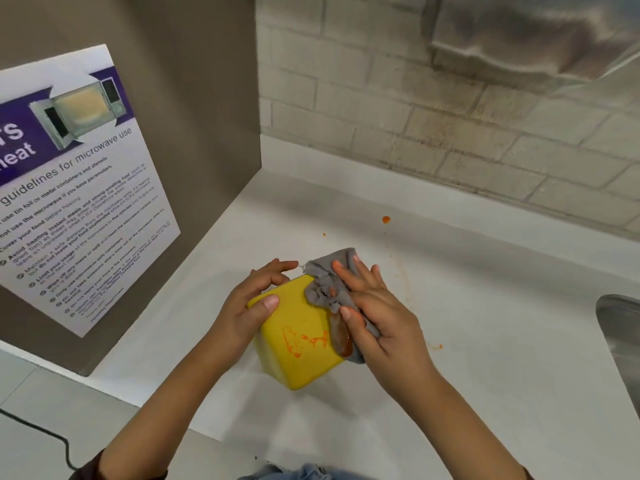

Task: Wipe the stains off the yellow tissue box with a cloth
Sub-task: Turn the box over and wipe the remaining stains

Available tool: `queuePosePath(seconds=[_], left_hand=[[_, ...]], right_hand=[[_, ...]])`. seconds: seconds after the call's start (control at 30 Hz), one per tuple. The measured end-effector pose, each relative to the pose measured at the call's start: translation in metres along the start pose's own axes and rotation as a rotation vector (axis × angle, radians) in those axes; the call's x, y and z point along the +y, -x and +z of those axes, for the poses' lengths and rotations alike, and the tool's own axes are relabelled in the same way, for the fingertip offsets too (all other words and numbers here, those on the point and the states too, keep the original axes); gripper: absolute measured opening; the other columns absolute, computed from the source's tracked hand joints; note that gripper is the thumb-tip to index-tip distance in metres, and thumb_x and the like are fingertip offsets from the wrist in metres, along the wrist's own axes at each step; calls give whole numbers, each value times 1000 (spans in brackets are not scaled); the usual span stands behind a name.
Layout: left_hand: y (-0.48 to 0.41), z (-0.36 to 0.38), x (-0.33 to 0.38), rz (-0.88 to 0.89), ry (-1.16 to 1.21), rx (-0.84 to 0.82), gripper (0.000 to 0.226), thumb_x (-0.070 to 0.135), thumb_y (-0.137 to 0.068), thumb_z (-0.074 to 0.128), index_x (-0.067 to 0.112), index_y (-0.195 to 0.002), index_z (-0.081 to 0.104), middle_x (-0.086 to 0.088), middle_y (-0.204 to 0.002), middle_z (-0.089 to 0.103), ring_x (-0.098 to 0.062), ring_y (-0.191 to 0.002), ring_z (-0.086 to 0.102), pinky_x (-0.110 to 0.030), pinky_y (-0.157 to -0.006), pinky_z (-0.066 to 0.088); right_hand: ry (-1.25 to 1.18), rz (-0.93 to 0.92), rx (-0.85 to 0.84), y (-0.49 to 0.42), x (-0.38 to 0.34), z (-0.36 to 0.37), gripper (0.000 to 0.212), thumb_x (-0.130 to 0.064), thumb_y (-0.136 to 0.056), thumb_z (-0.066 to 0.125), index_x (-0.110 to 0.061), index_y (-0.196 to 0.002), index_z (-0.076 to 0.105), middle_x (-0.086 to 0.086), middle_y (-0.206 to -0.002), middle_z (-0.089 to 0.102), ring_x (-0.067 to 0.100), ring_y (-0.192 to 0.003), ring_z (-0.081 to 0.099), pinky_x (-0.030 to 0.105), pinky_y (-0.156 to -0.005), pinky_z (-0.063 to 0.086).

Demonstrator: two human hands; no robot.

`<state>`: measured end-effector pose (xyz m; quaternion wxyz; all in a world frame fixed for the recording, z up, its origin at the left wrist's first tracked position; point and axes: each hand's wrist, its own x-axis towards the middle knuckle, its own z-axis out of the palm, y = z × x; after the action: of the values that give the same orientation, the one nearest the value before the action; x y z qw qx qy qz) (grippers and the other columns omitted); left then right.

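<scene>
Gripping the box [298, 337] from its left side, the left hand [249, 306] has its thumb on the near upper face and its fingers curled over the far top edge. At far left, a poster [79, 202] on microwave use hangs on a brown panel [194, 98]. That yellow box sits tilted on the white counter [485, 341], roughly centre, with orange stains [304, 341] smeared on the face turned toward the camera. To the right of the stains, the right hand [377, 317] presses a grey cloth [329, 292] flat against the box's right upper edge, fingers spread, thumb pinning the cloth; the cloth's lower fold is soaked orange-brown. Orange spots [386, 220] dot the counter behind and right of the hands. A metal sink [620, 327] edge shows at far right.
</scene>
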<state>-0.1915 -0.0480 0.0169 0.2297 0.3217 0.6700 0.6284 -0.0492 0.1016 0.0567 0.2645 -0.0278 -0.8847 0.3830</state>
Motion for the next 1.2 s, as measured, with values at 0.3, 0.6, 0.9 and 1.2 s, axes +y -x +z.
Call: queuePosePath(seconds=[0.3,0.6,0.9,1.2], left_hand=[[-4,-1,-3,16,16,-40,48,48,-70,46,12,-100,58,6,-133,54,-21,-126,48,-49,-101,43],[-5,2,-3,75,2,6,67,58,-70,52,2,-104,61,-2,-133,53,-22,-125,48,-42,-104,39],[1,7,1,22,82,20,50,54,-71,47,29,-114,56,-7,-130,54,-21,-119,53,-38,-101,45],[1,10,1,62,13,19,82,77,-64,49,0,-90,58,1,-135,50,-19,-125,47,-43,-103,38]], right_hand=[[-67,127,-6,6,-2,-7,37,-22,-95,45,-39,-127,42,-21,-143,34,0,-139,25,25,-116,17],[134,-79,-245,5,-16,10,30,-25,-92,39,-17,-119,48,5,-143,46,9,-139,28,30,-116,18],[49,112,-12,0,-16,17,34,-28,-91,39,-9,-111,60,-10,-142,39,2,-139,24,22,-117,8],[-77,-40,-144,19,-6,-1,26,-15,-81,47,-21,-103,58,-5,-130,56,6,-133,40,26,-116,19]])
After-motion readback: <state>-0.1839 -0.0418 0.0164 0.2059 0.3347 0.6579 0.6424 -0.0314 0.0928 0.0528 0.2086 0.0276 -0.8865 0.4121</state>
